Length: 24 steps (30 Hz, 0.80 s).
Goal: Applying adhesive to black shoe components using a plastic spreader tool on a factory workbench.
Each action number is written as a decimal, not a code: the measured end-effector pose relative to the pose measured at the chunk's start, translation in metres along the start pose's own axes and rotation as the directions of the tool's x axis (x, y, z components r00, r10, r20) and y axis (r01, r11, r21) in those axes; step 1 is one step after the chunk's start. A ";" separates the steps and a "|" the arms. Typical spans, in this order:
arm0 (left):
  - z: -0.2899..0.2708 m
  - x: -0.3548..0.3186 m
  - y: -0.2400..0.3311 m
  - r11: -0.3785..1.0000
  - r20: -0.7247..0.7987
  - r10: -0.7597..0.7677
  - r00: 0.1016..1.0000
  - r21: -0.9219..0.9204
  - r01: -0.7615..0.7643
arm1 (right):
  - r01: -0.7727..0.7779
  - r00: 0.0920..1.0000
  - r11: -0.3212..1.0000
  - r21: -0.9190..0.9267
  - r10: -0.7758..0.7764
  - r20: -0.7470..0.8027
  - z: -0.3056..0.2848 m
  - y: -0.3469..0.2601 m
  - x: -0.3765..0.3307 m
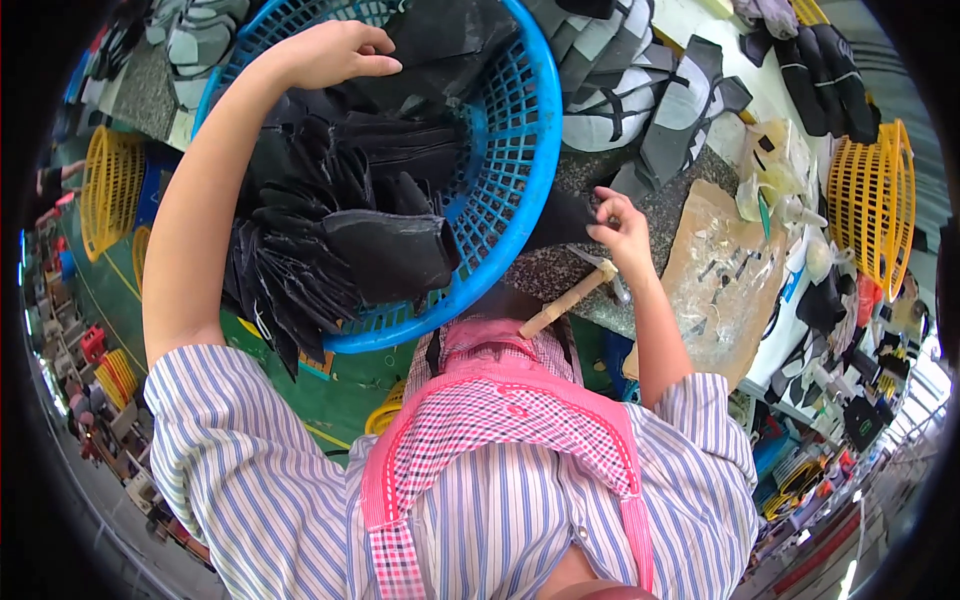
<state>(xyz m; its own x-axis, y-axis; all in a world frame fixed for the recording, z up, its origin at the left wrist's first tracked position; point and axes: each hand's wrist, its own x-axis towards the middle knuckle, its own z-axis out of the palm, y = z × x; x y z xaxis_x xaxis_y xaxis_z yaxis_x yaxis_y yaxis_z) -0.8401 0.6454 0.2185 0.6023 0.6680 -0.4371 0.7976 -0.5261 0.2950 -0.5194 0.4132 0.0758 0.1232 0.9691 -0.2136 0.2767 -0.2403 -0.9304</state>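
Observation:
A large blue plastic basket (545, 150) stands at the left, heaped with folded black fabric-like pieces (385, 250). Over its far part hovers my left hand (345, 52), thumb apart from the loosely bent fingers, with dark flat pieces (440, 50) just beyond. To the right of the basket, my right hand (622, 235) pinches the edge of a black piece (560, 222) above the speckled stone surface (540, 272). Close below that hand a hammer (570, 300) lies with its wooden handle toward me. The basket's rim hides part of the black piece.
Grey and black shoe-upper-like pieces (680, 100) lie beyond the stone. A worn brown cardboard sheet (725, 275) with scraps is at the right, beside clear plastic bags (775, 165). Yellow baskets stand at the far right (870, 205) and left (110, 195).

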 end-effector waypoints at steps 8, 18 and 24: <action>-0.009 -0.016 -0.025 0.986 -0.144 -0.044 0.989 -0.165 0.020 | 0.420 0.905 0.788 0.450 -0.325 -0.277 -0.044 -0.155 0.051; 0.034 0.005 -0.003 0.988 0.620 -0.113 0.776 -0.014 0.154 | 0.623 0.529 0.338 -0.705 -0.846 0.062 0.116 -0.173 0.157; 0.050 -0.008 -0.014 0.995 0.513 -0.067 0.856 -0.024 0.092 | 0.581 0.659 0.814 -0.018 -0.457 0.597 0.170 -0.137 0.139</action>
<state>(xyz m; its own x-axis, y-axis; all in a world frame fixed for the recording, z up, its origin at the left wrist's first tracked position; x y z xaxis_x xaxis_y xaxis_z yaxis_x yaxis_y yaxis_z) -0.8579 0.6212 0.1752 0.4452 0.3368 -0.8297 0.8501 -0.4499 0.2735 -0.7021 0.5899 0.1233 -0.6140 0.7820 0.1071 0.3143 0.3667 -0.8756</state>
